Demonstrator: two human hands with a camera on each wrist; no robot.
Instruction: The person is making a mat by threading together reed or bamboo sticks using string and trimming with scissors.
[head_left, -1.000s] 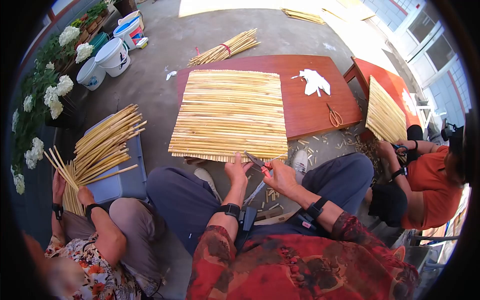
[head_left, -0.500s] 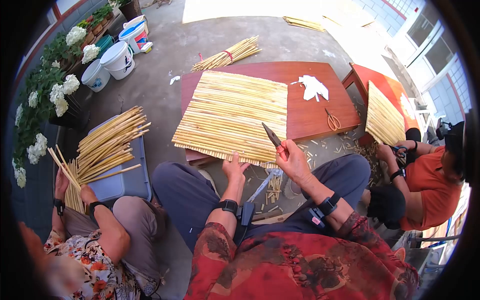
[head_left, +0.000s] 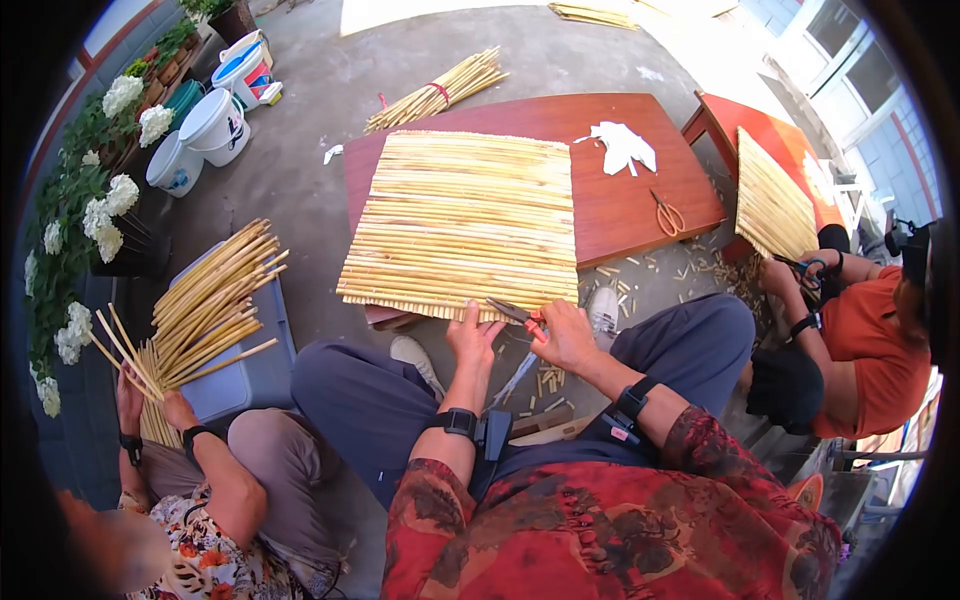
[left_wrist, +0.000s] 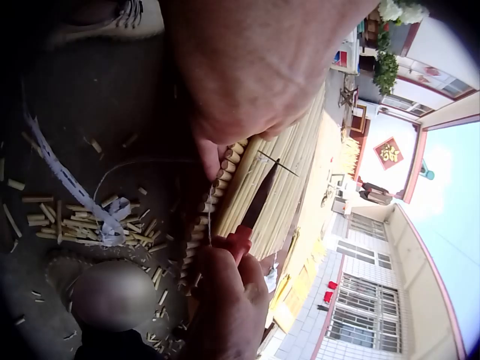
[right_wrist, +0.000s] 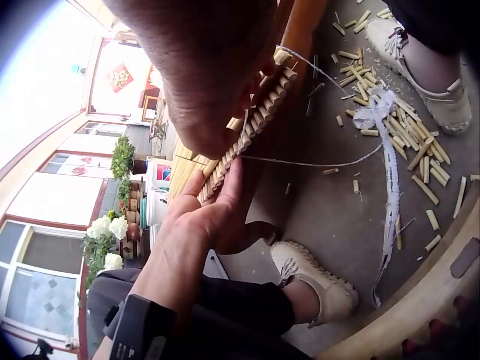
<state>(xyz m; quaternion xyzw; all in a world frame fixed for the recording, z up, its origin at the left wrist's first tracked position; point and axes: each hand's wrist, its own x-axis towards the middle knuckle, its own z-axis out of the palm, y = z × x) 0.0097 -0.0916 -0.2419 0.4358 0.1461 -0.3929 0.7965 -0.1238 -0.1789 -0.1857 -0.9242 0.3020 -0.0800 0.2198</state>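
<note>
A mat of straight yellow stalks (head_left: 460,220) lies with its near edge over my lap side of the table. My left hand (head_left: 470,338) pinches that near edge, fingers at the cut stalk ends in the right wrist view. My right hand (head_left: 568,342) grips red-handled pliers (head_left: 512,310), whose dark, pointed nose lies over the mat close to my left hand. In the left wrist view a thin dark needle-like piece (left_wrist: 283,165) crosses the nose's tip. White thread (right_wrist: 322,163) runs from the mat's edge toward the floor.
The red-brown table (head_left: 640,215) carries scissors (head_left: 668,215) and a crumpled white sheet (head_left: 622,147). Stalk offcuts (right_wrist: 420,139) litter the floor. At left a person holds stalks above a grey bin (head_left: 240,375); at right another works at a second mat (head_left: 775,200).
My right hand with the pliers lifted up off the mat's edge half a second ago, then came back down beside the left hand. The mat, briefly skewed, lies straighter again.
</note>
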